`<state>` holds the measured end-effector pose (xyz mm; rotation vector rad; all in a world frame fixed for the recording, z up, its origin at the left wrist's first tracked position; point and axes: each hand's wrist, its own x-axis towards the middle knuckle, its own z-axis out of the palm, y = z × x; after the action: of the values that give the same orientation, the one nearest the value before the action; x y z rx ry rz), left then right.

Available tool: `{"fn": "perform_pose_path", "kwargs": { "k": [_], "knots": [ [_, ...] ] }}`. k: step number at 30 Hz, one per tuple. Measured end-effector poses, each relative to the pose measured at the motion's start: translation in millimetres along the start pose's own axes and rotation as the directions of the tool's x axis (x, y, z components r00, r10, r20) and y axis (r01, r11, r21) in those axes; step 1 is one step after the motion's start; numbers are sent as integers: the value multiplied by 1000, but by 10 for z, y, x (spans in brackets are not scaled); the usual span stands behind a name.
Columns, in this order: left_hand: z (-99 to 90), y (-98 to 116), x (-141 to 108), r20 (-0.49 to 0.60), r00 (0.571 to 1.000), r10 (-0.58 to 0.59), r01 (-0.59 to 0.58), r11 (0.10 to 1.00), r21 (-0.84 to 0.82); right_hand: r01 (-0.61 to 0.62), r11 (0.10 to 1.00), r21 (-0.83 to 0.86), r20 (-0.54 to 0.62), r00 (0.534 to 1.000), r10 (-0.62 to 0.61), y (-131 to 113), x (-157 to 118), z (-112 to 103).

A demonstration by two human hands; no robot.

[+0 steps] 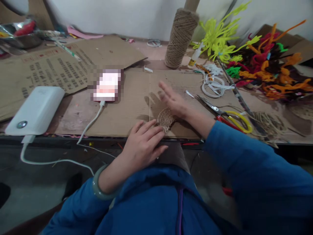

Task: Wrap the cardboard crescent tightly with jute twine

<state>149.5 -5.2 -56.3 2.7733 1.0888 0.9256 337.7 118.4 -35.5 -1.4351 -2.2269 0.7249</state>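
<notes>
Person in blue sleeves is at a bench, green bangle on the left wrist, with a flat cardboard sheet right in front of them. Their left hand is palm down over the sheet's near edge, fingers loosely spread, with the fingertips at a little curved piece of coiled twine. That piece lies on the sheet, close to its near edge and right of its middle crease. It isn't pinched. The right hand is open too, fingers stretched out, at the far right side of the twine piece. Can't tell if it's actually touching.

Scissors with red and yellow handles lie at the sheet's right end, blades slightly apart. Off the sheet's left side is a chunky white power bank, and a phone with a pixelated screen sits on the sheet's left part, cable plugged in. White loops are by the far right corner.

Just past the far edge there's a fat twine spool standing up, slightly tilted, then a small glue-type bottle, and neon yellow yarn. Bright mixed yarn is heaped beyond the sheet's right end; a metal bowl is way off far left of it.
</notes>
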Motion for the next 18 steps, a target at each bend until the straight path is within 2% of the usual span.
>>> {"fn": "perform_pose_path", "kwargs": {
  "k": [2,4,7,11,13,15,18],
  "knots": [
    [-5,8,5,0,1000,0,0,1000,7,28,997,70,-118,993,-19,56,-35,-130],
    [-6,15,14,-1,1000,0,0,1000,16,61,997,38,-179,982,-54,104,-126,-249],
    [2,20,25,-8,1000,0,0,1000,30,78,992,-103,-121,989,-90,182,-312,-308],
    [16,16,23,-5,1000,9,-9,999,35,32,935,-353,18,999,-27,304,-460,-178],
    [7,13,18,6,1000,13,-13,999,32,17,942,-336,32,999,-6,354,-470,-149],
    [-19,5,19,15,1000,18,-18,1000,22,19,967,-253,-3,1000,-20,407,-459,-225],
    [-79,-31,54,9,1000,12,-12,1000,1,-2,987,-158,-164,986,-24,558,-392,-555]
  ]
}}
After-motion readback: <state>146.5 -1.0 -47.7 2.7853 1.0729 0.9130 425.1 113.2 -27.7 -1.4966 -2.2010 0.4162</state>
